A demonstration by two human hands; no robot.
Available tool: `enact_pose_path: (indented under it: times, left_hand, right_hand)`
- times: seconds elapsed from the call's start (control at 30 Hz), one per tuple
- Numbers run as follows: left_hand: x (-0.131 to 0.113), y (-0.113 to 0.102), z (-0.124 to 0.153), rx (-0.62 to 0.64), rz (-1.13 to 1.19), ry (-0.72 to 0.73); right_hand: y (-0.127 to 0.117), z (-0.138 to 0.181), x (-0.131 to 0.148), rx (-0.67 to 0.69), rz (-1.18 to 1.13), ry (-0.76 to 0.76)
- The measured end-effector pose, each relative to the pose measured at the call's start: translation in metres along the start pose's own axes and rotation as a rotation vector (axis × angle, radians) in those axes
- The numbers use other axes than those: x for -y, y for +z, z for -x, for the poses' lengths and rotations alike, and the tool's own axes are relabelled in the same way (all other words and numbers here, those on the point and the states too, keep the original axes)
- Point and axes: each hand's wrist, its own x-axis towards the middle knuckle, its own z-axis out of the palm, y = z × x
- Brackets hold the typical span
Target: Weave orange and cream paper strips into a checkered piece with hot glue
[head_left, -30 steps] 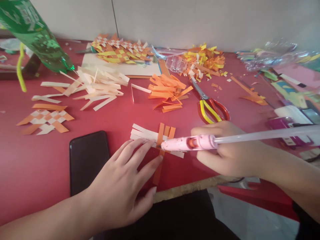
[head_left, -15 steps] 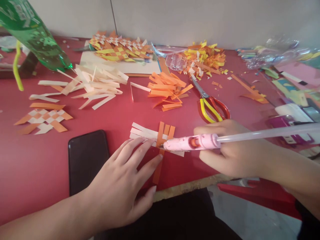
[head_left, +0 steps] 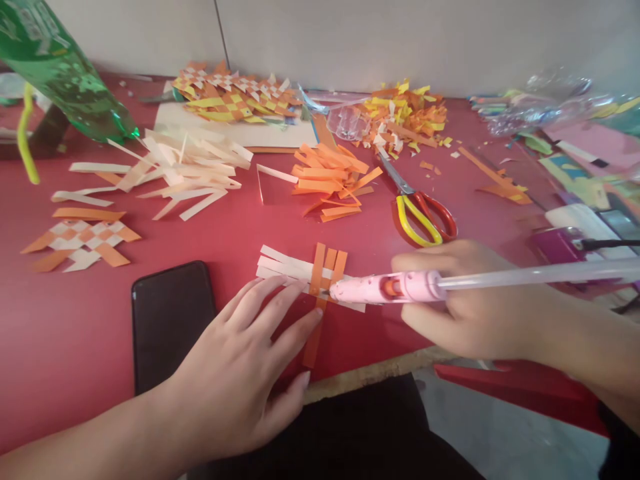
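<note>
My right hand (head_left: pixel 455 300) is wrapped round a pink hot glue gun (head_left: pixel 387 287) with a clear glue stick (head_left: pixel 530 275) coming out of its back end. The nozzle sits at the crossing of orange paper strips (head_left: pixel 313 333) and white paper strips (head_left: pixel 273 261), which are laid across one another on the table. Fingers spread, my left hand (head_left: pixel 265 340) lies flat with its fingertips on the strips beside the nozzle. Left of that hand is a black phone (head_left: pixel 173 320). Scissors (head_left: pixel 417 210) with yellow and red handles lie beyond my right hand.
Loose cream strips (head_left: pixel 195 167) and orange strips (head_left: pixel 333 177) lie in piles behind. A woven paper piece (head_left: pixel 90 237) is at left, with a green bottle (head_left: pixel 75 87) behind it. Finished woven pieces (head_left: pixel 235 93) and paper scraps (head_left: pixel 407 113) are by the wall.
The glue gun's nozzle has shifted slightly right along the orange strips' crossing. My left hand keeps its place on the strips; the whole view has moved a little.
</note>
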Motion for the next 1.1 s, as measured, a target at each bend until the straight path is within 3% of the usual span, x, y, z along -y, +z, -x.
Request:
enact_pose_path:
  times: [0.43,1.1]
  left_hand:
    - [-0.0002,-0.0017,0.0006,0.010,0.003,-0.003]
    - [-0.0002,-0.0010,-0.0001,-0.005,0.008,-0.004]
  right_hand:
    - [-0.0026,0.0034,-0.0003,0.060,-0.030,0.007]
    - [-0.0040,0.0075,-0.0065,0.039,0.003,-0.032]
